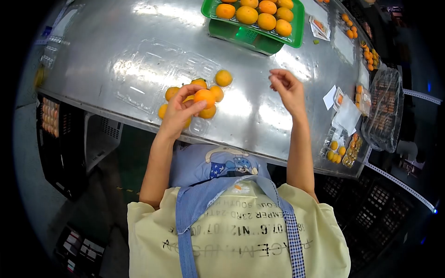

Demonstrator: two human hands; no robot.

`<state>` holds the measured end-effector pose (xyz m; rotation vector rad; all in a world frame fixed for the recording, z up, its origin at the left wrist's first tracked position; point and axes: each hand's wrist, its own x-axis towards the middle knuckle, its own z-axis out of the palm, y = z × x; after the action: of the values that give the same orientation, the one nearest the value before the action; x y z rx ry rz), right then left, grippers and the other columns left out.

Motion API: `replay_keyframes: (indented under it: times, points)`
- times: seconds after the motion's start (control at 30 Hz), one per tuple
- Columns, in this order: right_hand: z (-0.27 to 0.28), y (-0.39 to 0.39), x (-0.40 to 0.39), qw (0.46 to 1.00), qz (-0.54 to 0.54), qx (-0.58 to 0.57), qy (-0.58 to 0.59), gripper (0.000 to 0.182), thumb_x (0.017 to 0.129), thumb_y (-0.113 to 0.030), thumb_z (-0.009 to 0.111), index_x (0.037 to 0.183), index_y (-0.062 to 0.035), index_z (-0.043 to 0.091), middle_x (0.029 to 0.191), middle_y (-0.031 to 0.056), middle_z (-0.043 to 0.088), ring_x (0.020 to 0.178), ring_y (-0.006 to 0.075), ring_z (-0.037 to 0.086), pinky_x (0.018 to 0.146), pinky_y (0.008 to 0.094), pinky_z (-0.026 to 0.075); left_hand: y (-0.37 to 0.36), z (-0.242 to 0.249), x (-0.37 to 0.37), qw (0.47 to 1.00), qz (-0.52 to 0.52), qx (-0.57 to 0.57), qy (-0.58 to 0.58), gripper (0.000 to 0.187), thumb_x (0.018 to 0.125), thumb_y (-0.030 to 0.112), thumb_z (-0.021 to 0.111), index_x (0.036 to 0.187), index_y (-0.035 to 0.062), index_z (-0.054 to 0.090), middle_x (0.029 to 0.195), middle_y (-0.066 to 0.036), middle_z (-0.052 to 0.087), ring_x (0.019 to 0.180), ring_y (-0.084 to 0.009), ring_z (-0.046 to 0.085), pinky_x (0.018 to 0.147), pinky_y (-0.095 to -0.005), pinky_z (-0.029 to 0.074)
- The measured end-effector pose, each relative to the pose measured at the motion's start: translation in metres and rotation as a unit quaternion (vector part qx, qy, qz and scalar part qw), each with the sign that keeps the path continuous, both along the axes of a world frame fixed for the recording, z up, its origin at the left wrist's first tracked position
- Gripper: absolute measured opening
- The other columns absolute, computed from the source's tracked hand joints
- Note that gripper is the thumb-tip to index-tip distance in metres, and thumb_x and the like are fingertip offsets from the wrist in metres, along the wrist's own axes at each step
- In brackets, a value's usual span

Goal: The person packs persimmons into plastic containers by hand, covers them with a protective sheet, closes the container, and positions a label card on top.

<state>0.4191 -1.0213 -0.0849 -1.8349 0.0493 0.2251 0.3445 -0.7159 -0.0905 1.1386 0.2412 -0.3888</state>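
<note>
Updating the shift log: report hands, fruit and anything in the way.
Left hand gripping one orange fruit. Right hand half curled above metal table, contents unclear. More fruit clustered around left hand; lone fruit between both hands.

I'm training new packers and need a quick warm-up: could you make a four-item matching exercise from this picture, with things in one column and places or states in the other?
Column one
1. Green plastic tray
2. Left hand
3. Right hand
4. Clear plastic packaging

Column two
A. Holding a round orange fruit
B. Lying on the silver metal table
C. On top of the green scale
D. Raised, apart from the fruit

Pairs: 1-C, 2-A, 3-D, 4-B
</note>
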Motion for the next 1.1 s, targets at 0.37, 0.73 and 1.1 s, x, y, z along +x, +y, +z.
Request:
replay_keyframes:
  times: [0.37,0.73,1.1]
  points:
    - [-0.016,-0.003,-0.055,0.997,0.03,-0.055,0.055,0.023,0.087,-0.012,0.062,0.106,-0.0002,0.064,0.082,0.0005,0.061,0.072,0.008,0.055,0.066,0.0224,0.046,0.035,-0.011,-0.031,0.991,0.089,0.102,0.003,0.037,0.085,0.013,0.067,0.117,0.0011,0.052,0.1,-0.008,0.063,0.085,-0.0104,0.059,0.069,-0.0211,0.045]
    - [-0.015,0.01,-0.06,0.984,0.108,-0.132,0.048,0.024,0.088,-0.013,0.063,0.109,-0.0022,0.063,0.085,0.0015,0.063,0.074,0.0078,0.057,0.067,0.0227,0.047,0.026,-0.033,0.067,0.807,-0.022,0.574,-0.137,0.03,0.083,0.022,0.065,0.108,0.0056,0.063,0.103,-0.015,0.055,0.097,-0.033,0.055,0.088,-0.0375,0.046]
    - [0.003,-0.047,0.045,0.995,-0.094,-0.02,-0.025,0.022,0.088,-0.01,0.06,0.108,0.0,0.062,0.084,0.0048,0.065,0.068,0.0103,0.06,0.061,0.024,0.05,0.021,-0.012,0.182,0.837,0.067,0.492,-0.23,0.028,0.087,0.023,0.061,0.109,0.0063,0.063,0.101,-0.012,0.06,0.089,-0.0257,0.058,0.077,-0.0353,0.047]
